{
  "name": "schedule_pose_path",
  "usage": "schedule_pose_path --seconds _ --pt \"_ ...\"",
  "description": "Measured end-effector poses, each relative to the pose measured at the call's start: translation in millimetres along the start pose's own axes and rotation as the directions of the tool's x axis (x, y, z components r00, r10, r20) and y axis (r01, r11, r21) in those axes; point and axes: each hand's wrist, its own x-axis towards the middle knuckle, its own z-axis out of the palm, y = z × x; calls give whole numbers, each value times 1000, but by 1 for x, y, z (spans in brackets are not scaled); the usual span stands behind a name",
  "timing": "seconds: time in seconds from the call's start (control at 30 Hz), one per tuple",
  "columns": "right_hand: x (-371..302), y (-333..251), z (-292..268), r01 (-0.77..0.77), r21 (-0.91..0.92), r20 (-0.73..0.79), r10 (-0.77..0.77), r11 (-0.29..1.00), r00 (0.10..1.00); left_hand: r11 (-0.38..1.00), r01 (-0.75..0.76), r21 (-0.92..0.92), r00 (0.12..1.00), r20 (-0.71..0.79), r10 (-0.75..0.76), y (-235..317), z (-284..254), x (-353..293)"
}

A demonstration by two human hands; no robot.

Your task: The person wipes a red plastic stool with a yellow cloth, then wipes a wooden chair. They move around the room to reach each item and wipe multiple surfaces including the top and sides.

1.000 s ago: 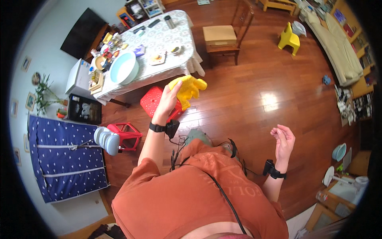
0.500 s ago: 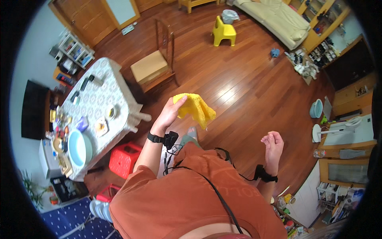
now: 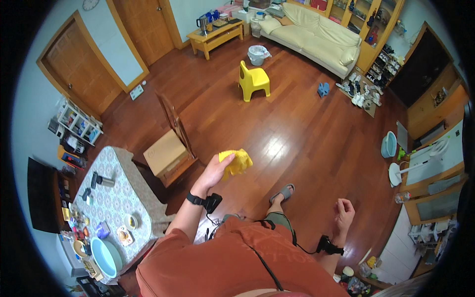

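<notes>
My left hand point(image 3: 213, 172) is closed on a yellow cloth point(image 3: 236, 163), thumb on top. The cloth hangs in folds from my fingers, held in the air over the wooden floor. On the right, my right hand point(image 3: 343, 215) is raised beside my body with its fingers loosely curled in; I see nothing in it. Both wrists wear black bands with cables. My foot in a grey slipper point(image 3: 282, 192) shows between the hands, stepping forward on the floor.
To the left stands a table with a patterned cloth point(image 3: 118, 173), carrying a light-blue basin point(image 3: 105, 258) and dishes. A wooden chair with a cardboard box point(image 3: 165, 152) is beside it. Ahead are a yellow child's chair point(image 3: 255, 81), a bin point(image 3: 258, 55) and a cream sofa point(image 3: 316, 37).
I have moved, and the view now reaches farther across the room. The cloth stays in my left hand, bunched smaller. My right hand hangs lower, its fingers more curled.
</notes>
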Motion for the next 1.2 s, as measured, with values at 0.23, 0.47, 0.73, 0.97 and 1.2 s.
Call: schedule_pose_path --seconds 0.23,0.47,0.73,0.97,1.2 --pt "227 29 9 -66 19 -18 67 998 998 1000 -20 22 995 -93 22 26 23 163" --pt "442 -45 82 71 -53 194 -60 996 979 996 44 -73 963 -261 -61 94 63 326" --pt "630 -38 208 17 -76 331 9 997 944 990 -108 85 974 -193 123 97 49 538" --pt "783 -76 306 13 -149 279 29 989 960 997 -77 16 996 -50 78 118 34 757" --pt "969 -73 353 18 -187 254 31 982 967 995 -57 82 998 12 56 161 36 957"
